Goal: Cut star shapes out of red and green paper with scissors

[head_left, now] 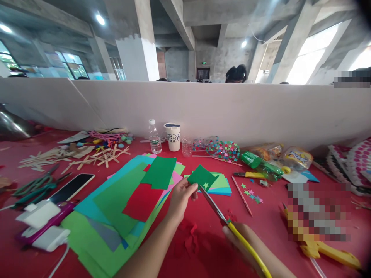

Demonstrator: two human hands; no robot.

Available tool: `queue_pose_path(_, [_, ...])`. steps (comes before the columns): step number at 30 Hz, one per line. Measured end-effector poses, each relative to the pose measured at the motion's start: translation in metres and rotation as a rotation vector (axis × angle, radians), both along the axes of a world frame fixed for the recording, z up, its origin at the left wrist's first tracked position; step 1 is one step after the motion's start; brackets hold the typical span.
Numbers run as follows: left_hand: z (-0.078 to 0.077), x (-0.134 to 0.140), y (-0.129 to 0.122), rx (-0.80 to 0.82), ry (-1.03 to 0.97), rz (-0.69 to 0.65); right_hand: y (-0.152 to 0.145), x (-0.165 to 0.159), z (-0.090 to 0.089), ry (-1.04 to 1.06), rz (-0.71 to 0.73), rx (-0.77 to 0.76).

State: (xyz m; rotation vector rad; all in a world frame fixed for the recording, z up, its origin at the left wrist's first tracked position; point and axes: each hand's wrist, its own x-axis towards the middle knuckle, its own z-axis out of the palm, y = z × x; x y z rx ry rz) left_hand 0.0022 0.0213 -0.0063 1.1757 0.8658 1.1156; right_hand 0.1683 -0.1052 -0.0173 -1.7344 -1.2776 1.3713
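Observation:
Between the thumb and fingers of my left hand [183,195] is a piece of dark green paper [201,175], held up above the table. A small light green star [205,185] lies against its lower part. My right hand [239,235] grips yellow-handled scissors [216,206], whose blades point up and left to the paper's lower edge by my left thumb. How far the blades are apart is hard to make out. Red paper scraps [191,239] lie on the table below my hands. Behind the held piece is a small stack of coloured paper [222,185].
Coloured sheets [116,200] spread at left, near a phone [72,187], a purple power strip [46,226] and wooden sticks [107,156]. A water bottle [154,137], a cup [174,139] and a green bottle [261,166] line the white partition [185,106]. A yellow glue gun [324,249] lies right.

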Motion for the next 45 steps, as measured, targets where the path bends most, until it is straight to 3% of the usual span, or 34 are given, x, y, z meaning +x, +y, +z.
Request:
queue_pose_path(8, [-0.001, -0.002, 0.0, -0.019, -0.073, -0.061, -0.001, 0.0, 0.002, 0.112, -0.025, -0.006])
queue_pose_path(17, [-0.007, -0.001, 0.0, -0.03, -0.105, -0.112, 0.0, -0.001, -0.003, 0.097, -0.043, 0.021])
queue_pose_path(25, [0.0, 0.004, -0.007, -0.087, -0.098, -0.037, 0.001, 0.0, -0.01, 0.074, 0.03, 0.041])
queue_pose_path(31, [-0.002, 0.006, -0.009, -0.08, -0.072, -0.034, 0.0, -0.003, -0.004, 0.08, 0.017, 0.056])
queue_pose_path(41, [-0.004, 0.009, -0.011, -0.091, -0.11, -0.049, -0.003, -0.008, -0.016, 0.071, -0.093, 0.074])
queue_pose_path(45, [-0.007, 0.009, -0.01, -0.088, -0.112, -0.043, -0.002, -0.008, -0.019, 0.073, -0.069, 0.101])
